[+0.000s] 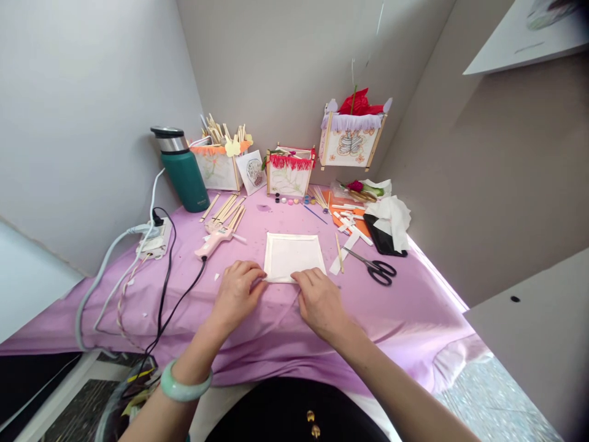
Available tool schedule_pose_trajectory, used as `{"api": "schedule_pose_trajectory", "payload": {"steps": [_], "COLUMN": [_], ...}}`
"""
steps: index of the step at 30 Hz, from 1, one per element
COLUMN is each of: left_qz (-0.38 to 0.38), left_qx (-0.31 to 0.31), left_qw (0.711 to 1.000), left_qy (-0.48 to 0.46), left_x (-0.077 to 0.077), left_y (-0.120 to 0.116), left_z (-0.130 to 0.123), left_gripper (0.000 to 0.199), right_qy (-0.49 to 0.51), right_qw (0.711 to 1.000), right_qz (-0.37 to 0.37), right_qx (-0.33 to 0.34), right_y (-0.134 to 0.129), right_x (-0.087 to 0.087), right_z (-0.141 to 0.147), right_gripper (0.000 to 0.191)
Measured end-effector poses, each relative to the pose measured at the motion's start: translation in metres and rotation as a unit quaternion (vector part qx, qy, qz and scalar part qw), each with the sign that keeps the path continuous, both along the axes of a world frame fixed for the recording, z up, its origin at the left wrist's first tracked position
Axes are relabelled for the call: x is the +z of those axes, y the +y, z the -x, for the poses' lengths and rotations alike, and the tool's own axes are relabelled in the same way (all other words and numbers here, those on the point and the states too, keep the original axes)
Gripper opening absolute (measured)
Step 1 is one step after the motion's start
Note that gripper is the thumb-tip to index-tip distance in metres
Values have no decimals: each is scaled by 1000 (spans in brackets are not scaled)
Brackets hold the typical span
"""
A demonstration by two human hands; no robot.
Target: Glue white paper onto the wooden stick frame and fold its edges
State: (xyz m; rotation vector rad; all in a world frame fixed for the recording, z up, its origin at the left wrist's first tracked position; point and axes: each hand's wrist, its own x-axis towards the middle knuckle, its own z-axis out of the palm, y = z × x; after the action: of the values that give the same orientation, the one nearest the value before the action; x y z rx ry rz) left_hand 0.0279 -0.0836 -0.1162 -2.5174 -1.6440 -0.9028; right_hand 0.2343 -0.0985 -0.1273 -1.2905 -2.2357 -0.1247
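Observation:
A white rectangular paper panel [294,253] with raised, folded borders lies flat on the purple tablecloth. At its lower left corner, my left hand [238,290] has thumb and forefinger closed on the edge. My right hand [321,299] is curled over the near edge, right of the middle, with its fingertips pressed on the border. Those fingers hide part of the near edge. A wooden stick [339,253] and black-handled scissors [378,270] lie to the right of the panel. On the left rests a pink glue gun [213,242].
Wooden sticks [225,210] lie beyond the glue gun, near a green bottle [184,178]. Cables run from a power strip [155,238] over the left side. Decorated paper boxes [289,179] stand at the back. White strips [352,228] and crumpled tissue [391,215] lie at right.

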Motion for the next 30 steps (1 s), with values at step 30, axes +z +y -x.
{"api": "schedule_pose_trajectory", "payload": {"steps": [30], "left_qz": [232], "left_qx": [89], "left_qw": [968], "left_qy": [38], "left_x": [29], "left_y": [40], "left_z": [-15], "left_gripper": [8], "right_qy": [-170], "right_qw": [969], "right_qz": [168], "right_qx": [66], "right_y": [19], "right_x": [40], "right_z": [6], "right_gripper": [54]}}
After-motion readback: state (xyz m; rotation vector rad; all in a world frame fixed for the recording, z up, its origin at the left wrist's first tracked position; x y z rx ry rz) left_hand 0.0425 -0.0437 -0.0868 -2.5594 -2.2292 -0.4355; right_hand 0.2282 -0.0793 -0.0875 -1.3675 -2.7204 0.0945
